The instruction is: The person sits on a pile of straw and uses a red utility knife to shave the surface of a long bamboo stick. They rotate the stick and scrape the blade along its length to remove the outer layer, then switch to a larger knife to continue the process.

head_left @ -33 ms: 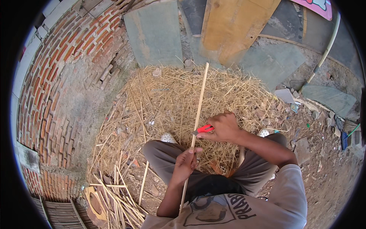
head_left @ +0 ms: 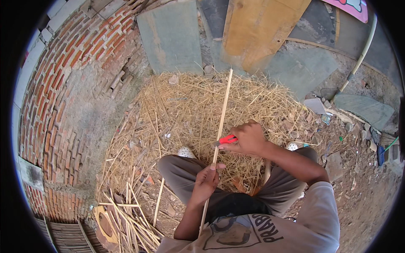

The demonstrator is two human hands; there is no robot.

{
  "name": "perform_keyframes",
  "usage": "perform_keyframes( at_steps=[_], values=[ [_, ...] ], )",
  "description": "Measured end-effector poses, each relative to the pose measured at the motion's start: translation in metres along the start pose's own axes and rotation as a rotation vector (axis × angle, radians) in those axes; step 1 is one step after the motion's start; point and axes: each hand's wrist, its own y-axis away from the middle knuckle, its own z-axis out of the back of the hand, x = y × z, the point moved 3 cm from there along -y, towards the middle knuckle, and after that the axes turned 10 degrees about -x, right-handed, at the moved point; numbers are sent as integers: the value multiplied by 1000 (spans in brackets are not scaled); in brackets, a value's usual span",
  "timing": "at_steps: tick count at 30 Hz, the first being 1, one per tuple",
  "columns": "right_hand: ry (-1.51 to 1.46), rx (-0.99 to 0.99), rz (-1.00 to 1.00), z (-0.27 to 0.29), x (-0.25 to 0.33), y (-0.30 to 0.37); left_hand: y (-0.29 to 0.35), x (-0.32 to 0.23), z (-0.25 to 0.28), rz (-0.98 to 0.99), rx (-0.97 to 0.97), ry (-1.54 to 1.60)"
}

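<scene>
A long, pale strip [head_left: 225,107], looking like split bamboo, runs from near my lap up across the straw, its far end raised and leaning slightly right. My left hand [head_left: 206,180] is closed around its lower part, above my left leg. In my right hand [head_left: 248,139] is a red utility knife [head_left: 228,139], held across the strip. The blade meets the strip's right side a little beyond my left fingers. My right thumb lies close to the blade, by the strip.
Thin shavings [head_left: 181,105] cover the ground around my crossed legs. More pale strips [head_left: 130,223] lie heaped at lower left. A brick wall [head_left: 55,122] rises on the left. Boards [head_left: 168,38] lean at the back, and a broom [head_left: 386,139] lies far right.
My right hand and the knife have shifted slightly away from me and to the right. The strip's far end has tipped a little to the right. My left hand keeps its grip.
</scene>
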Motion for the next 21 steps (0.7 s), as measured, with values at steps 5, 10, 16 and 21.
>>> perform_keyframes(
  at_steps=[5, 10, 16, 21],
  values=[
    [21, 23, -69, -7, -15, -7, 0, 6, -3, -40, -5, -43],
    [-22, -42, 134, -8, 10, 4, 0, 4, 3, -256, -69, -215],
    [161, 16, -135, -13, -36, -13, 13, -1, -1, -324, -71, -447],
    [265, 145, -373, -7, -90, -22, 31, 20, -3, -344, -24, -387]
  ],
)
